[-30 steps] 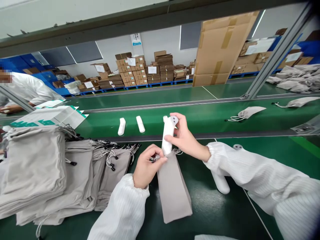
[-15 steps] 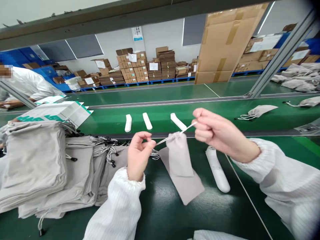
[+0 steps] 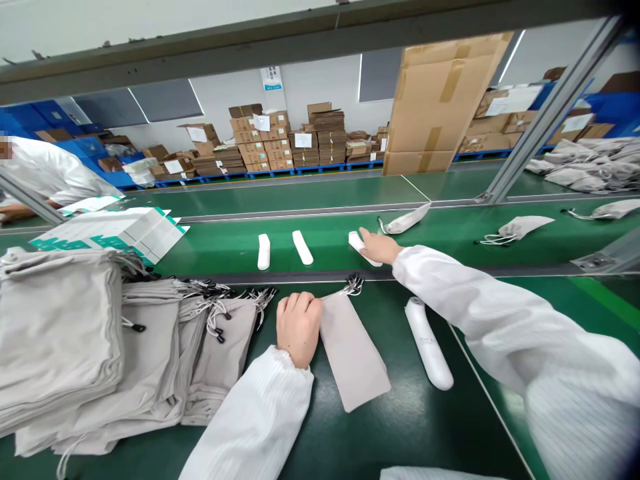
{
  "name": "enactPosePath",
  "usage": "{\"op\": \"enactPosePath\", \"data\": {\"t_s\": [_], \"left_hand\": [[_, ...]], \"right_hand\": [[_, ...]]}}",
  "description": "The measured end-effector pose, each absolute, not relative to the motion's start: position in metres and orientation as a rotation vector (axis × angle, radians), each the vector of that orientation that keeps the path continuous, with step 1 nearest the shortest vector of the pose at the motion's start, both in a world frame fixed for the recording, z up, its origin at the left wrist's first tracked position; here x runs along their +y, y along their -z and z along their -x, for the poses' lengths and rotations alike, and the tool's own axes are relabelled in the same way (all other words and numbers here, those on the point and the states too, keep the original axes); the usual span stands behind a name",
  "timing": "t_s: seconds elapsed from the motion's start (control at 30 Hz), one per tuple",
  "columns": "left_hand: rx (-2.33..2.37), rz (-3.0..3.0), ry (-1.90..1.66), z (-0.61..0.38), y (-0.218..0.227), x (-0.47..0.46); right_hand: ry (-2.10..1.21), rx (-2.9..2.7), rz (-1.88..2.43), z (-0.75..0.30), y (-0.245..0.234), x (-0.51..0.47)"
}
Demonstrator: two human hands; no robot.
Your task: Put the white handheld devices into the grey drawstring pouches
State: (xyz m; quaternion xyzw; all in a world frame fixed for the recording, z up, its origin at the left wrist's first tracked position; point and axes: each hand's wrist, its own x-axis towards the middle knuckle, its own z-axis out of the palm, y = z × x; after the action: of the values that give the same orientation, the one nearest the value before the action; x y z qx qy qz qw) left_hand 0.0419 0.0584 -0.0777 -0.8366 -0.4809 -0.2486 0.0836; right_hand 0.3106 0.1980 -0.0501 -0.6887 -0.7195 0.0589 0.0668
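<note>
The left hand (image 3: 299,328) rests palm-down on the dark green conveyor belt (image 3: 465,427), with its fingers closed together against the left edge of a flat grey fabric drawstring pouch (image 3: 353,353). Whether those fingers pinch the fabric cannot be determined. The pouch lies on the near belt, and its black-tipped drawstring cords (image 3: 353,287) are bunched at the far end.

The right hand (image 3: 380,247) reaches across the far belt, with its fingers (image 3: 367,239) straight and narrowly spaced, laid over a white elongated plastic device (image 3: 357,243). No firm grip is visible.

A 2nd white elongated device (image 3: 429,343) lies on the near belt, right of the pouch. 2 more (image 3: 263,252) stand apart on the far belt, left of the hand. A stack of flat grey pouches (image 3: 60,327) sits at left, and 3 filled grey pouches (image 3: 406,220) lie on the far belt.
</note>
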Motion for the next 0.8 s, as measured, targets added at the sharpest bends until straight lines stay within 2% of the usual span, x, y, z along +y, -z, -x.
{"op": "enactPosePath", "data": {"t_s": [0.17, 0.3, 0.37, 0.43, 0.53, 0.63, 0.8], "left_hand": [[-1.287, 2.634, 0.805, -0.039, 0.074, 0.061], [-1.43, 2.905, 1.101, -0.03, 0.057, 0.062], [-1.528, 3.006, 1.353, -0.026, 0.045, 0.061], [-1.587, 3.082, 1.573, -0.026, 0.033, 0.059], [-1.627, 3.138, 1.772, -0.031, 0.022, 0.057], [-1.582, 3.072, 1.967, -0.038, 0.016, 0.057], [-1.553, 2.666, 2.347, -0.041, 0.008, 0.061]], "right_hand": [[-0.144, -2.191, 2.072, -0.301, 0.07, 0.202], [-0.17, -2.229, 1.847, -0.302, 0.055, 0.192], [-0.327, -2.092, 1.55, -0.297, 0.04, 0.179], [-0.621, -1.832, 1.214, -0.285, 0.022, 0.161], [-0.986, -1.514, 0.902, -0.261, -0.002, 0.126], [-1.136, -1.496, 0.774, -0.24, -0.013, 0.098], [-1.199, -1.85, 0.905, -0.228, -0.005, 0.078]]}}
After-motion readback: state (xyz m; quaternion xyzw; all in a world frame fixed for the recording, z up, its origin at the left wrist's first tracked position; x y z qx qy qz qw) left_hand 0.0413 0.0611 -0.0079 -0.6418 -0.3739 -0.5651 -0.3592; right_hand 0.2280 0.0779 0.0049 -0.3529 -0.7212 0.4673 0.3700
